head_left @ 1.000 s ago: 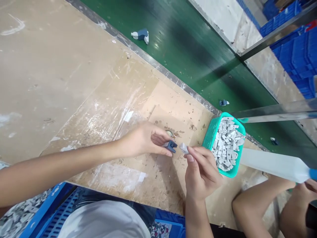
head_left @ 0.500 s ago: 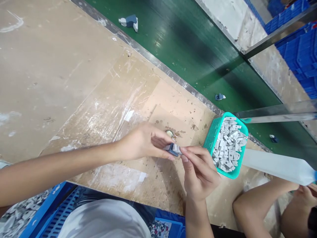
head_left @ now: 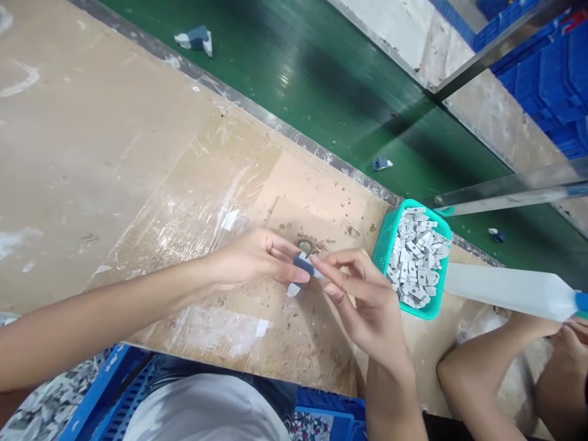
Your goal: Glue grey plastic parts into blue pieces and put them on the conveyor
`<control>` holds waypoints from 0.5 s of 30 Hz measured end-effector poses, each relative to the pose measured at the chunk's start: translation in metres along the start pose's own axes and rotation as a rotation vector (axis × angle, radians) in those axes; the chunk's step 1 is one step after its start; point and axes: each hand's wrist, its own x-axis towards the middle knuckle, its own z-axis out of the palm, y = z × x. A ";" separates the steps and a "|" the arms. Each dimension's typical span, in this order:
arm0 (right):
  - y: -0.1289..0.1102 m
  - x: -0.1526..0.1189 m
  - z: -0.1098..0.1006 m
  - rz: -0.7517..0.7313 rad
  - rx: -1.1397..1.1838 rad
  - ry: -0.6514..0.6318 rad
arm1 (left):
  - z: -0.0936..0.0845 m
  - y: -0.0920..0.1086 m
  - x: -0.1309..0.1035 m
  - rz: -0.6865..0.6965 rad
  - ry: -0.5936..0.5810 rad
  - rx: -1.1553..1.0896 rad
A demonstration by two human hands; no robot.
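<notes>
My left hand [head_left: 271,260] is closed on a small dark blue and white part [head_left: 303,263], held above the worn tan table [head_left: 220,184]. The part's white end sticks out below my left fingers. My right hand [head_left: 362,294] is at the part's right side, its index fingertip touching or almost touching it. The right thumb and index finger are apart, and whether anything small lies between them is unclear. Just behind the part, a small round cap-like object [head_left: 305,246] lies on the table. A teal basket [head_left: 392,239] full of light grey pieces stands to the right.
Beyond the table edge, a green belt [head_left: 285,79] carries a few blue and white parts [head_left: 197,40]. Metal bars cross at the right. Another person's arms [head_left: 478,367] and a long whitish object [head_left: 509,288] are at the lower right. Blue crates [head_left: 546,79] stand at the upper right.
The held part has turned, its white end now pointing down. My right fingers have spread from their pinch. The view has shifted, and the parts on the belt appear further left.
</notes>
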 end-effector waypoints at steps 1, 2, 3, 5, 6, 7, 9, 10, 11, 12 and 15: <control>-0.003 0.006 -0.003 0.006 0.053 -0.012 | 0.000 0.000 0.000 -0.032 -0.042 -0.084; -0.005 0.012 -0.004 0.014 0.113 -0.015 | 0.001 -0.001 0.000 -0.048 -0.085 -0.161; -0.007 0.018 -0.004 0.026 0.172 -0.011 | 0.002 -0.001 0.000 -0.055 -0.123 -0.224; -0.011 0.026 -0.002 0.059 0.247 0.005 | 0.003 -0.002 -0.002 -0.046 -0.144 -0.295; -0.012 0.028 0.000 0.079 0.269 0.017 | 0.003 -0.002 -0.003 -0.040 -0.132 -0.310; -0.012 0.030 0.003 0.093 0.287 0.032 | 0.003 -0.003 -0.004 -0.034 -0.117 -0.319; -0.012 0.029 0.007 0.104 0.315 0.049 | 0.003 -0.003 -0.005 -0.025 -0.092 -0.326; -0.010 0.029 0.009 0.102 0.327 0.054 | 0.002 -0.003 -0.005 -0.024 -0.085 -0.326; -0.009 0.027 0.011 0.097 0.337 0.057 | 0.001 -0.003 -0.005 -0.030 -0.078 -0.324; -0.008 0.026 0.013 0.092 0.345 0.061 | 0.000 -0.003 -0.005 -0.041 -0.068 -0.320; -0.004 0.022 0.017 0.092 0.359 0.070 | 0.001 -0.004 -0.004 -0.084 -0.052 -0.275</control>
